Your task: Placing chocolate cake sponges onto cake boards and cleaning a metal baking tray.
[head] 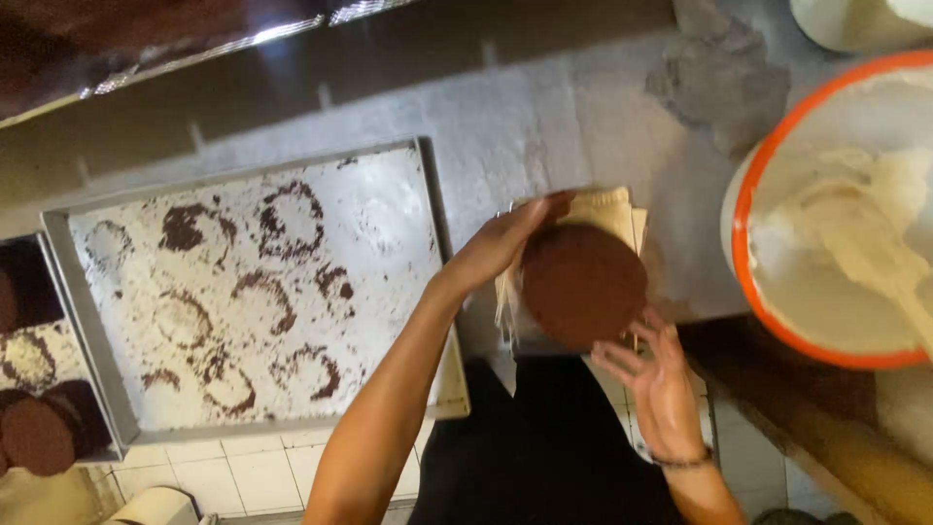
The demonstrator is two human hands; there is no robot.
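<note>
A round dark brown cake layer point(583, 284) is held between both hands over a stack of pale square boards point(610, 210). My left hand point(501, 243) grips its upper left edge, thumb across the top. My right hand point(656, 374) supports its lower right edge with fingers spread. The picture is blurred around the hands.
A large metal baking tray point(255, 292) with white lining and brown ring marks lies to the left. Another tray with round brown layers point(39, 433) sits at the far left. An orange-rimmed bowl of pale cream point(846, 224) stands at the right. White floor tiles show below.
</note>
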